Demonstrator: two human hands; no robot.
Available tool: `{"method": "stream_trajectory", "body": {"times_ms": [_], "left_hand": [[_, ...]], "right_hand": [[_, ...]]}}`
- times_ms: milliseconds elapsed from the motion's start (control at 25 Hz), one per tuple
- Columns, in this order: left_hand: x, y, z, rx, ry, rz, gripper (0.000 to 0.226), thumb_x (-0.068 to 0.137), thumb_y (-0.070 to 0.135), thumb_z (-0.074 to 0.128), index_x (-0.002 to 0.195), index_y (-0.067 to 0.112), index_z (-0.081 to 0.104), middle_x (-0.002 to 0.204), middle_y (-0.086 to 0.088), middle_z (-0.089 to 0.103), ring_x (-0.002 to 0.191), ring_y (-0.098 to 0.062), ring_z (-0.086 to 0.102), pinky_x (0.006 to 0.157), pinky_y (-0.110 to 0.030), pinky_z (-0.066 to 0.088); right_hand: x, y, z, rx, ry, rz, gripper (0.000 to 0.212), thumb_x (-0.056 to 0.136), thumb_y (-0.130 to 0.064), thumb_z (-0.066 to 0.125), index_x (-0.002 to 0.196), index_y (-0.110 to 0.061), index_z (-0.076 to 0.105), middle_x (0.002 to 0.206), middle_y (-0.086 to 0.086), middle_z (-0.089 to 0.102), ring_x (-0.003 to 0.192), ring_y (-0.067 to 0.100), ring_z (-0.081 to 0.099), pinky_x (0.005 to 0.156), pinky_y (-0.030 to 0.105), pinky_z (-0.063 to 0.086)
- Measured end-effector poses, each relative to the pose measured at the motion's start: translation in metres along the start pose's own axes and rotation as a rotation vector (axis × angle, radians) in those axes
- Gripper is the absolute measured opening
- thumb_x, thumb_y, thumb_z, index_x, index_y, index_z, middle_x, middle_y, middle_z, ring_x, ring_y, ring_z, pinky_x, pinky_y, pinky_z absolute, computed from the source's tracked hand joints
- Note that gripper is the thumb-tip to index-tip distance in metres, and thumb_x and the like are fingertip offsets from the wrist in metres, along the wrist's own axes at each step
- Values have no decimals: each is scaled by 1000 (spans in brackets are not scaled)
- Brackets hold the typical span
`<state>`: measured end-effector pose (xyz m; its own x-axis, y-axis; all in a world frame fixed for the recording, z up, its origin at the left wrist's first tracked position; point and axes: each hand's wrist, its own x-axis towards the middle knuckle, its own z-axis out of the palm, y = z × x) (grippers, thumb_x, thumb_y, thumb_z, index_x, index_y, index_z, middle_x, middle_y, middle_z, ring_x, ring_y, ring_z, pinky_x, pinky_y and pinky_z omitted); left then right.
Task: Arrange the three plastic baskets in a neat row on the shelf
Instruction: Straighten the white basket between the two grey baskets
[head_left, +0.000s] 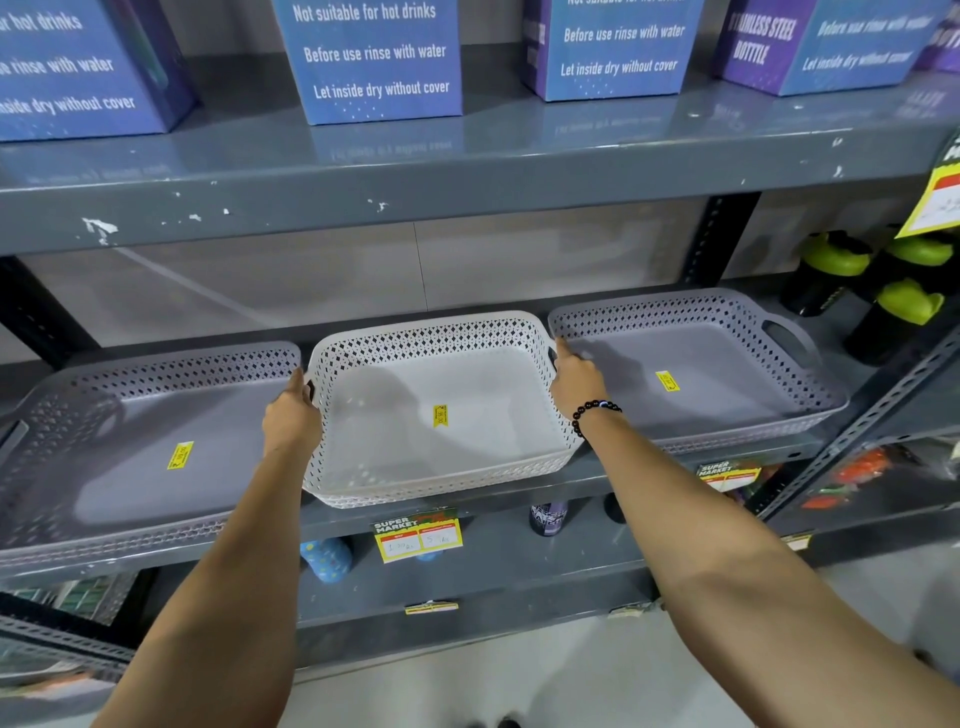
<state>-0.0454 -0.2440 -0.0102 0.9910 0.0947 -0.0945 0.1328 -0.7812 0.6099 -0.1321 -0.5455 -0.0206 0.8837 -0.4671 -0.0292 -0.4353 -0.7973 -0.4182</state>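
Three shallow perforated plastic baskets sit side by side on the grey metal shelf (613, 470). The left grey basket (130, 499) and the right grey basket (727, 364) flank a white basket (467, 457) in the middle; each has a yellow sticker inside. The white basket's front edge overhangs the shelf lip slightly. My left hand (291, 421) grips the white basket's left handle. My right hand (576, 382), with a dark bead bracelet on the wrist, grips its right handle. Fingertips are hidden behind the basket walls.
Blue and purple bottle boxes (371, 60) stand on the shelf above. Black bottles with green lids (836, 275) crowd the right end behind the right basket. Price tags (418, 535) hang on the shelf edge, with more bottles on the shelf below.
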Motion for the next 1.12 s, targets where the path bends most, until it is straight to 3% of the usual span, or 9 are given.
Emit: {"method": "stream_trajectory", "body": {"times_ms": [240,480,640,800,1000,1120], "left_hand": [[-2,0,-1,-10,-2,-7,54,99,-1,24,148,22,29,135,-25,51,108,-42,56,82,-43,50],[1,-1,-1,19,-7,13,54,98,-2,25,148,20,30,131,-27,53,107,-43,56,84,-45,49],[8,-2,1,54,-9,38,54,97,-2,26,147,19,29,123,-30,57,108,-45,55,85,-47,48],[13,-1,3,45,-8,25,57,96,-3,27,148,21,28,123,-30,57,108,-45,56,88,-48,48],[11,0,1,29,-12,22,66,90,-11,28,148,21,28,129,-26,56,109,-43,57,91,-48,51],[8,2,0,40,-13,27,65,92,-10,28,148,21,26,130,-25,56,111,-43,56,92,-46,50]], "right_hand": [[-3,-3,-1,-32,0,6,64,90,8,38,149,-8,18,117,24,62,100,35,64,77,34,53],[-3,-3,-3,-33,1,-17,63,90,10,37,148,-6,19,114,26,63,102,36,63,79,36,52],[1,-3,-3,-13,2,-6,62,91,10,37,148,-6,20,108,28,65,96,36,65,68,31,47],[6,-5,-1,-17,7,5,61,91,9,37,148,-5,20,109,29,65,99,37,64,73,35,51],[7,-6,0,-11,11,11,61,91,8,38,148,-4,18,107,30,64,98,38,64,65,30,40],[5,-6,-1,4,13,25,62,91,9,37,148,-4,18,110,30,62,99,38,63,68,33,45]]}}
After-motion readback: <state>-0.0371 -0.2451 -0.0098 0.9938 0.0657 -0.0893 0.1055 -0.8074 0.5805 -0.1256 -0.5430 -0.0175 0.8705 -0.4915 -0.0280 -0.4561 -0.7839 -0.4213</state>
